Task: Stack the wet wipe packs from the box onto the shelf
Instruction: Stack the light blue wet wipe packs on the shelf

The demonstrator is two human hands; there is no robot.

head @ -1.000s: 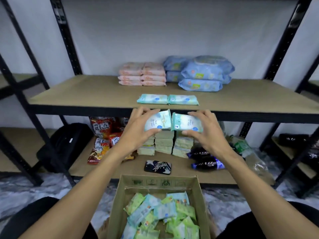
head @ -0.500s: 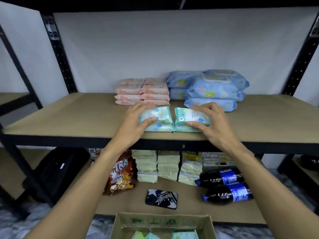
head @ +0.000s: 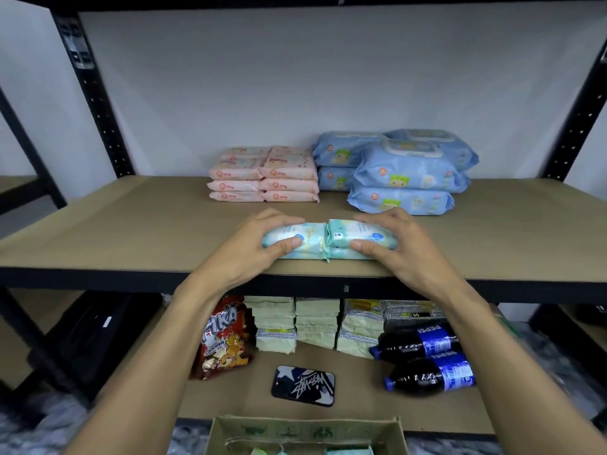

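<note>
Two soft mint-green wet wipe packs (head: 297,234) lie end to end, long axes left to right, atop a matching lower pair (head: 305,255) near the front edge of the tan board shelf (head: 131,231). The left hand (head: 259,246) curls round the left pack, the right hand (head: 399,249) round the right, each equally near its own.

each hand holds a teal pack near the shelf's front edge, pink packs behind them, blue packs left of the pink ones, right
Not quite: the head view shows the blue packs to the right of the pink packs, not the left. The left hand and right hand each hold a teal pack near the front edge of the shelf.
</note>
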